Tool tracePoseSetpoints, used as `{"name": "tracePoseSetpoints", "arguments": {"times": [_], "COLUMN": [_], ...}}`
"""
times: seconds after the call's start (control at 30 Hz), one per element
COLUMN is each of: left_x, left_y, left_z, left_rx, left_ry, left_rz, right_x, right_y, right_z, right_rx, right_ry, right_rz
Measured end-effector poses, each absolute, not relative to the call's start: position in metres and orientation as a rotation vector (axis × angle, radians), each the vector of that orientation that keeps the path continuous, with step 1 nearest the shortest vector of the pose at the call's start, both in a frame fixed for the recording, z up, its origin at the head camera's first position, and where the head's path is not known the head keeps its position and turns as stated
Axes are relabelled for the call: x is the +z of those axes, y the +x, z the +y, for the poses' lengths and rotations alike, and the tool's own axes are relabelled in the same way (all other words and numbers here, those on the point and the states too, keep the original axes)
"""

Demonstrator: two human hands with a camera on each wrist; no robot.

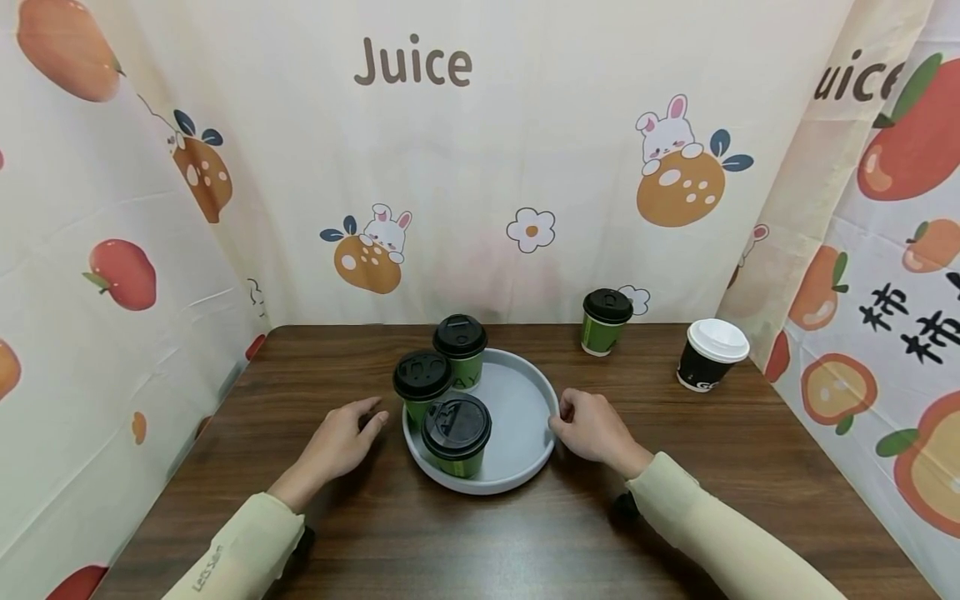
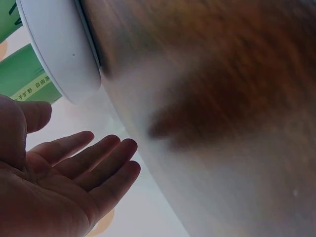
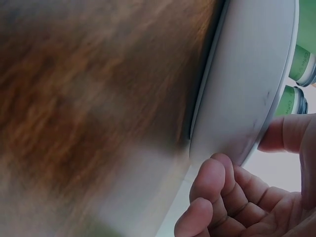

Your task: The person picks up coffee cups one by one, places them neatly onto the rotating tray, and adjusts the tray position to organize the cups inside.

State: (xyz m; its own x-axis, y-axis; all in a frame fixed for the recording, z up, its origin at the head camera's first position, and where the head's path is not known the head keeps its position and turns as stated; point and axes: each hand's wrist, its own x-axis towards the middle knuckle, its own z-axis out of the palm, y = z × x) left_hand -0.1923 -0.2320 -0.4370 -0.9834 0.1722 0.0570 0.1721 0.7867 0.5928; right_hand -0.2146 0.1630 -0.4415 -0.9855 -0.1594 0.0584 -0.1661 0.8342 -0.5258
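Pinching the rim of a round, shallow, pale grey tray (image 1: 521, 417) at its 3 o'clock edge, your right hand (image 1: 592, 425) sets its thumb over the lip and its bent fingers against the outer wall. Your left hand (image 1: 341, 442) lies just off the 9 o'clock edge, fingers loose and apart, a small gap between them and the tray. The tray sits between your two hands on a dark brown, wood-grain surface (image 1: 420, 537).

Three upright green paper cups with black lids bunch along the tray's 7-to-11 o'clock side: the near cup (image 1: 456, 433) at 7, the middle cup (image 1: 420, 379) at 9, the far cup (image 1: 461, 346) at 11. They overlap in view, so you cannot tell whether they touch.

Off the tray towards 2 o'clock stands a green, black-lidded paper cup (image 1: 605, 327); between 2 and 3, farther out, stands a black paper cup with a white lid (image 1: 708, 360). At 12 o'clock, behind the surface, hangs a cream fabric curtain (image 1: 465, 158) printed "Juice".
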Motion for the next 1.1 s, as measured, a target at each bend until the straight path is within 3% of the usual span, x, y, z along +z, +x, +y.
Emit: {"name": "tracePoseSetpoints", "arguments": {"times": [1.1], "left_x": [-0.435], "left_y": [-0.189], "left_z": [-0.228], "left_rx": [1.066], "left_ry": [0.288], "left_rz": [2.923], "right_x": [-0.44], "right_y": [-0.196], "right_z": [0.157], "right_rx": [0.882], "right_ry": [0.271], "right_rz": [-2.993]}}
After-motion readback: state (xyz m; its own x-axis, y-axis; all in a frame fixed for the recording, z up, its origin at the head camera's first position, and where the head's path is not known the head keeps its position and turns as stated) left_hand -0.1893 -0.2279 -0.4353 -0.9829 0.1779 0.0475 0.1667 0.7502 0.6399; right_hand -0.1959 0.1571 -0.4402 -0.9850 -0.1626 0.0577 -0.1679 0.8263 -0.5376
